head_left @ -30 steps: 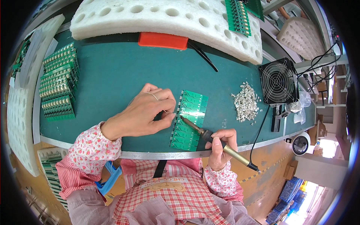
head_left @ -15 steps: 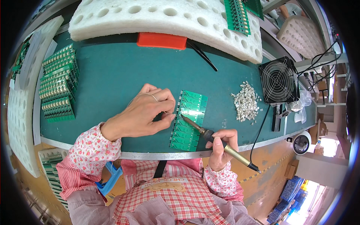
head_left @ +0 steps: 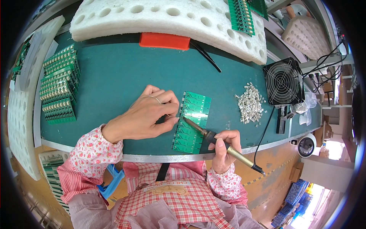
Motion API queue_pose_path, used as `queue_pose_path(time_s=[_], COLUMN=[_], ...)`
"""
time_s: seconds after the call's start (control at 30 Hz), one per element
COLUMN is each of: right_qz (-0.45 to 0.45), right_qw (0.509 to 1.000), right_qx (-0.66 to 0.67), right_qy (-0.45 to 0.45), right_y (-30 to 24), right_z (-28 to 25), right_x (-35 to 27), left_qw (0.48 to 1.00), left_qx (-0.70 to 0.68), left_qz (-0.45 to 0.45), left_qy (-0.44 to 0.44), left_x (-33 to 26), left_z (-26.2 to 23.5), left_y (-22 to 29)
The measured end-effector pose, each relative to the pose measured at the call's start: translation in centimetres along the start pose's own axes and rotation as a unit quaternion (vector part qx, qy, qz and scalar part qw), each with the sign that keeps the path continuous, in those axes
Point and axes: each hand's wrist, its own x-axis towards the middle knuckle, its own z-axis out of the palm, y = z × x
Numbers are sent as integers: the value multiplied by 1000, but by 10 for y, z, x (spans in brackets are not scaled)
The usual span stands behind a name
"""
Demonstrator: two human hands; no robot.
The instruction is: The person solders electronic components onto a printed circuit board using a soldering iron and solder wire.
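A green circuit board panel (head_left: 194, 131) lies on the teal work mat, with a row of pins along its left edge. My right hand (head_left: 225, 149) is closed round a soldering iron (head_left: 239, 155), whose tip rests at the board near that pin row. At the board's left edge, my left hand (head_left: 146, 114) pinches a thin solder wire (head_left: 169, 115) between thumb and finger, its end close to the iron's tip. Part of the wire appears to loop over the back of this hand; its exact path is hard to make out.
Stacked finished-looking boards (head_left: 59, 86) stand at the left. Beyond the mat lie a white foam block (head_left: 126, 23), a red plastic piece (head_left: 164, 41) and black tweezers (head_left: 206, 57). On the right are a pile of small white parts (head_left: 249, 103) and a black fan (head_left: 283, 82).
The soldering iron and my right hand have shifted very slightly left. My left hand has stayed almost where it was, and the board has not moved.
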Motion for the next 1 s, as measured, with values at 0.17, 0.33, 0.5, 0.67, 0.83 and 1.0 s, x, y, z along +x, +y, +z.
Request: queue_pose_path(time_s=[0.17, 0.33, 0.5, 0.67, 0.83, 1.0], right_qz=[2, 3, 2, 0, 13, 13], right_qw=[1000, 1000, 1000, 1000, 1000, 995], right_qx=[-1, 3, 13, 13, 9, 86], right_qy=[5, 14, 4, 5, 5, 53], right_y=[0, 0, 0, -1, -1, 0], right_z=[1, 1, 1, 2, 1, -2], right_x=[0, 0, 0, -1, -4, -16], left_qw=[1000, 1000, 999, 999, 999, 998], left_qx=[-1, 10, 17, 3, 12, -14], left_qz=[0, 7, 20, 5, 10, -8], left_qy=[-6, 3, 25, 32, 40, 54], left_x=[0, 0, 0, -1, -5, -18], left_z=[-1, 2, 4, 4, 5, 11], left_y=[0, -1, -2, -4, 0, 10])
